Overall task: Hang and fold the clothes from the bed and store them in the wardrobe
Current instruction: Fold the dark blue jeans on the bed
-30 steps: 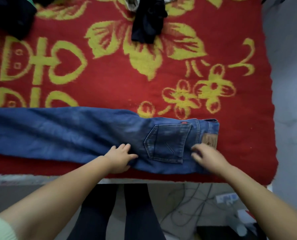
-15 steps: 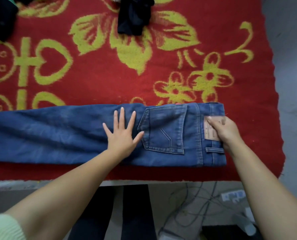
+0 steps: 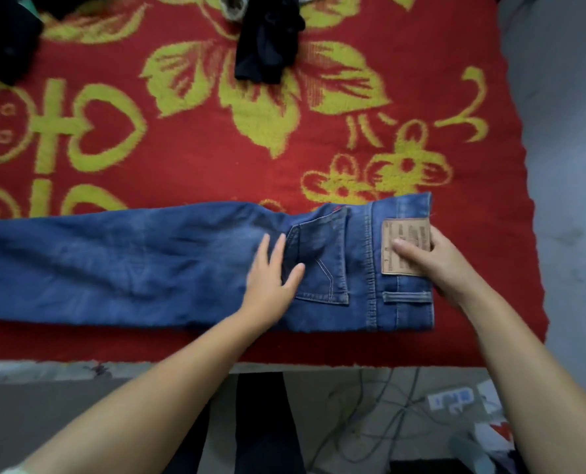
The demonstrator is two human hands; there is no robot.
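Observation:
Blue jeans [image 3: 148,265] lie flat along the near edge of the bed, folded lengthwise, legs running off the left side and waistband at the right. My left hand [image 3: 272,275] presses flat on the denim beside the back pocket, fingers spread. My right hand [image 3: 428,258] grips the waistband edge, thumb on the tan leather patch [image 3: 406,234]. A crumpled black garment [image 3: 267,42] sits at the far middle of the bed. Another dark garment [image 3: 4,35] lies at the far left corner.
The bed is covered by a red blanket [image 3: 216,159] with yellow flowers and hearts. Its near edge [image 3: 79,367] runs below the jeans. On the floor at lower right lie cables and a white power strip [image 3: 452,398]. A grey wall [image 3: 568,131] borders the right side.
The jeans have been flattened and sit further onto the bed. My left hand went from curled at the hem to flat by the pocket. My right hand shifted onto the waistband patch.

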